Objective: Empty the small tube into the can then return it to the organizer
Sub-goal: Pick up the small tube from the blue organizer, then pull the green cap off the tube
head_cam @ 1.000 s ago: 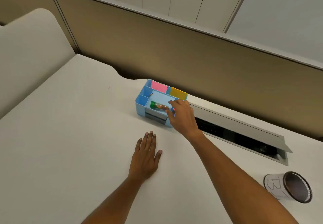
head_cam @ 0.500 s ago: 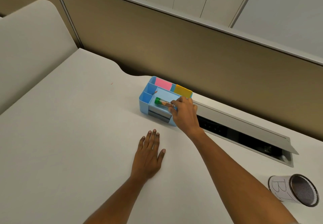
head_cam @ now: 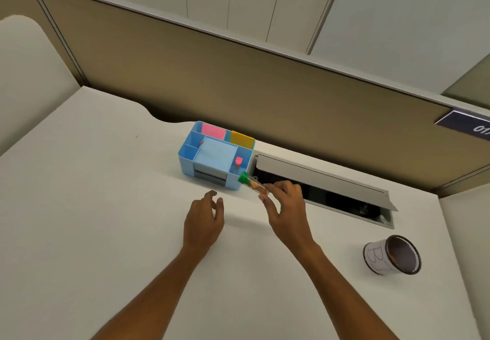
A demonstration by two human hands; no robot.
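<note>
White desk w/ a tan partition behind it and an open cable tray along the back edge. Big change vs a sec ago: the small tube is out of the blue organizer, where it lay in the wide middle compartment; now that slot's bare. My right hand pinches the tube's clear end btwn thumb and fingertips, green cap pointing up-left, tube in the air just in front of the organizer's right corner. Something orange-ish inside, can't tell what. My left hand was flat on the desk, now it's lifted, fingers loosely curled, holding nothing, near the cap end. So pickup's done, I reckon; cap's still on, prob the left comes in to take it off next. The can sits well apart, front-right, mouth open toward me, so there's a carry over there before pouring.
</note>
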